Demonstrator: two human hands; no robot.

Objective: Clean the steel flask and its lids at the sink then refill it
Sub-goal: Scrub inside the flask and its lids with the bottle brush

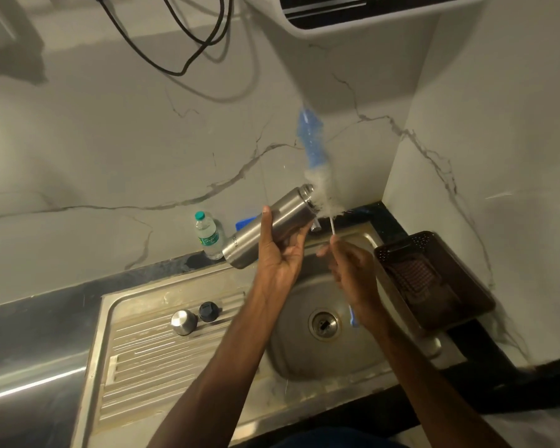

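Note:
My left hand [280, 253] grips the steel flask [269, 226] around its body, tilted with the open mouth pointing up and right over the sink basin [304, 354]. My right hand [353, 270] holds the thin handle of a bottle brush [314, 163], whose white and blue bristles are blurred just outside the flask's mouth. On the ribbed drainboard [149, 360] to the left stand a steel lid [183, 322] and a smaller black lid [209, 312], side by side.
A clear plastic water bottle with a green cap [207, 234] stands on the dark counter behind the flask. A brown perforated basket [434, 279] sits right of the sink. A white appliance [353, 14] and black cables [181, 43] hang on the marble wall above.

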